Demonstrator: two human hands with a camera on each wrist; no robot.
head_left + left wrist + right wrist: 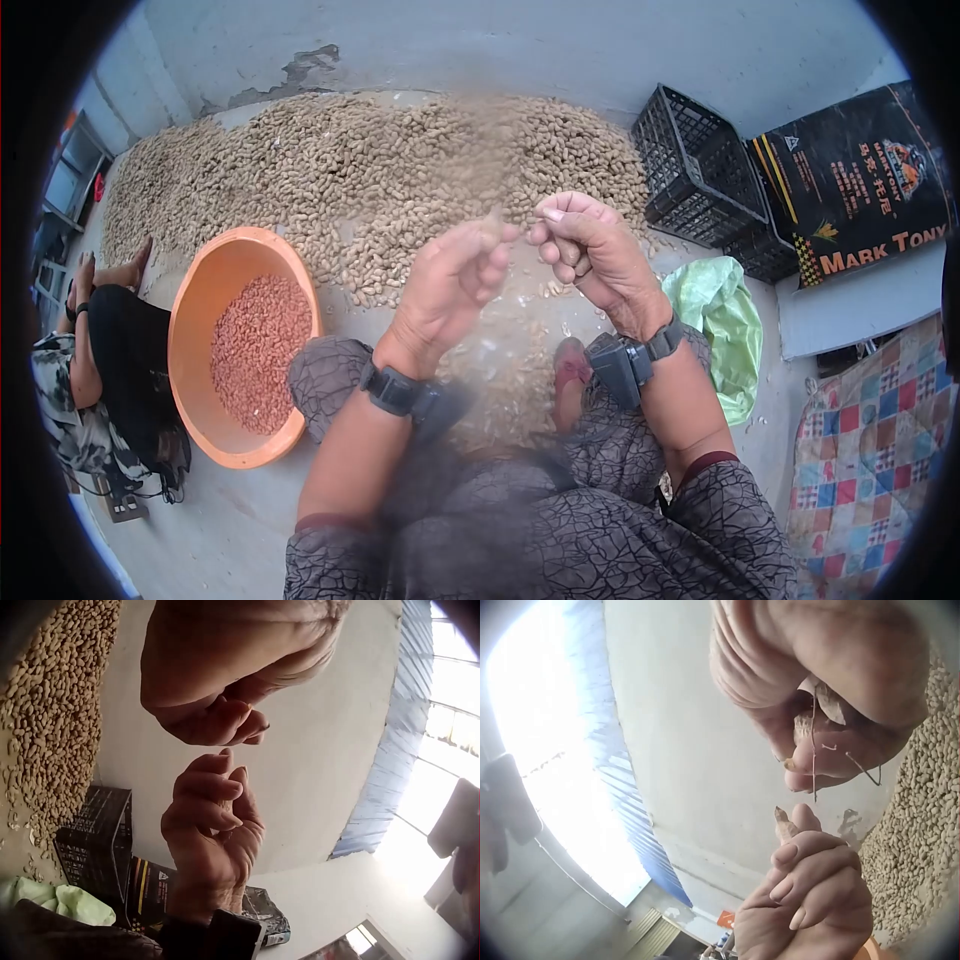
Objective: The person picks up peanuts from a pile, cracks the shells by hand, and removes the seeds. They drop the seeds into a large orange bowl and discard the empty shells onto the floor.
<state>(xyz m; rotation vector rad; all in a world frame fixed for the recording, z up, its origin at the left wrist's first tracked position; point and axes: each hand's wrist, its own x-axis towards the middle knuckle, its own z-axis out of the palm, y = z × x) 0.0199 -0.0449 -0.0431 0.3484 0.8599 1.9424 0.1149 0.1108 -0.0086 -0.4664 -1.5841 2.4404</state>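
Observation:
Both hands are raised between the knees, fingertips close together but apart. The left hand pinches a small tan peanut pod between thumb and forefinger, its tip sticking out in the right wrist view. Curled fingers of the right hand hold peanut pods, with thin dry stems hanging from them. Beyond the hands a wide heap of unshelled peanuts lies along the wall. At the left, an orange basin holds many reddish shelled kernels.
Black plastic crates and a black printed sack stand at the right. A pale green bag lies beside the right knee, with a patchwork cloth further right. Another person's legs are at the far left. Shells litter the floor.

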